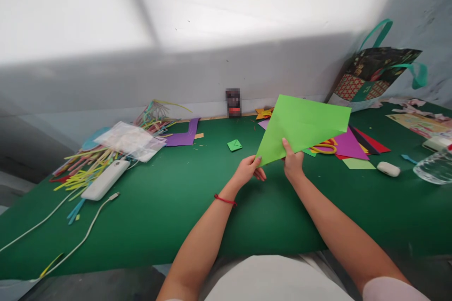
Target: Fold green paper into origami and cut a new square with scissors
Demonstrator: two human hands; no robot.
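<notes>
I hold a light green paper sheet [303, 124] up above the dark green table [169, 207], tilted so one corner points down. My left hand [250, 169] pinches that lower corner; a red string circles its wrist. Fingers of my right hand [293, 162] are closed on the sheet's lower edge just to the right, thumb lying up its face. A small folded green paper piece [234, 145] lies on the table to the left of the sheet.
Coloured paper sheets [348, 143] and yellow scissors [323, 148] lie behind the sheet. Left: paper strips [84, 169], a plastic bag [129, 140], a white power bank [105, 179] with cables. Right: a white case [388, 169], a clear bottle [435, 168], a patterned gift bag [374, 75].
</notes>
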